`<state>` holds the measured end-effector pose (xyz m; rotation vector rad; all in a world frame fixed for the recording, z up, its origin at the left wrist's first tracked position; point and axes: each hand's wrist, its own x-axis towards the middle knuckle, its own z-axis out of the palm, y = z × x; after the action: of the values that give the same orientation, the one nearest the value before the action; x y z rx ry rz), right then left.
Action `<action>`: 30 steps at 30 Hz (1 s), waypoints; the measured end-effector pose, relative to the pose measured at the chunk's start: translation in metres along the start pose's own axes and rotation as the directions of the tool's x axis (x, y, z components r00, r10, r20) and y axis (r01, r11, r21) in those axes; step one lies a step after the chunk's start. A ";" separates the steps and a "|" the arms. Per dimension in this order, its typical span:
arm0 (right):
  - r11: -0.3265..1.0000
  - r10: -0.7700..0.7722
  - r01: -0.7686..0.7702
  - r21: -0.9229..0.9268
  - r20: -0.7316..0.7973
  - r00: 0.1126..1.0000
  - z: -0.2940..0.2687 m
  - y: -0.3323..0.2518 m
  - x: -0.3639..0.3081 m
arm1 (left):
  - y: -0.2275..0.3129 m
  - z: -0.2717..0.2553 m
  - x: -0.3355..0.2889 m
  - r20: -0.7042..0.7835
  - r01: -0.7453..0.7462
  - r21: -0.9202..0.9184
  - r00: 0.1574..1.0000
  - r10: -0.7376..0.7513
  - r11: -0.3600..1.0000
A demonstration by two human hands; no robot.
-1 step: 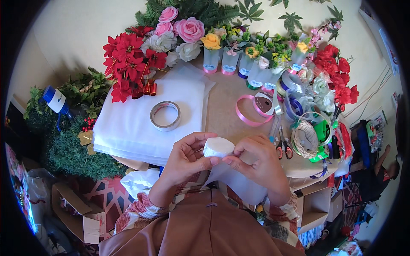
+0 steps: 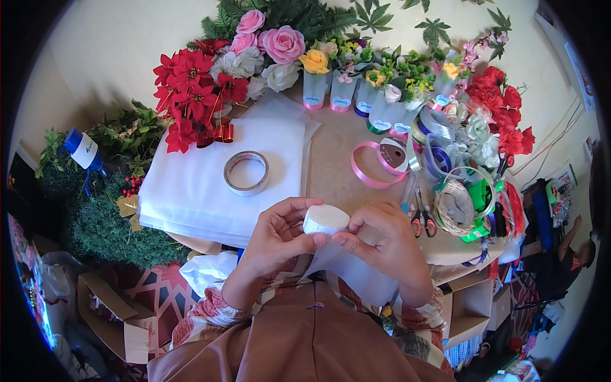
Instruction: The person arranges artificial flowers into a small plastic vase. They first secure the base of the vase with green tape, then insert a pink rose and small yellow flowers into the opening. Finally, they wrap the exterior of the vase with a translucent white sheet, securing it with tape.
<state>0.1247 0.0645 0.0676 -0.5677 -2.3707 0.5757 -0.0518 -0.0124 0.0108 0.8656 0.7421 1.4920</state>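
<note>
Just past the table's near edge, a small white block with a rounded top face (image 2: 326, 219) is held up between both hands; its material I cannot tell. My left hand (image 2: 280, 237) grips its left side, thumb along the lower front and fingers curled behind. At its right edge, my right hand (image 2: 385, 239) pinches with thumb and bent forefinger; the other fingers are folded and partly hidden. Below the hands hangs a translucent whitish sheet (image 2: 356, 274), and whether it joins the block is hidden.
Milky sheets (image 2: 172, 191) lie stacked at left under a roll of tape (image 2: 246, 173). Pink ribbon (image 2: 366, 181), scissors (image 2: 422, 216) and a wicker basket (image 2: 453, 207) lie to the right. Flower-filled cups (image 2: 342, 92) and red poinsettias (image 2: 191, 89) line the back. A cardboard box (image 2: 121, 318) stands below left.
</note>
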 end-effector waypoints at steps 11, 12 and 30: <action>0.997 0.024 -0.026 0.078 0.030 0.999 0.003 0.007 -0.002 | -0.007 0.000 0.001 -0.013 -0.001 -0.042 1.000 0.000 0.999; 0.996 0.028 -0.030 0.085 0.031 0.999 0.003 0.007 -0.003 | -0.008 0.000 0.001 -0.014 -0.001 -0.058 1.000 0.000 0.998; 0.850 0.266 -0.296 0.435 0.130 0.955 -0.001 0.009 -0.007 | -0.013 -0.004 0.001 0.035 0.135 -0.331 0.991 -0.131 0.934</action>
<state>0.1327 0.0688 0.0603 -0.6904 -2.1141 1.2556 -0.0482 -0.0104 -0.0021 0.5557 0.5074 1.4364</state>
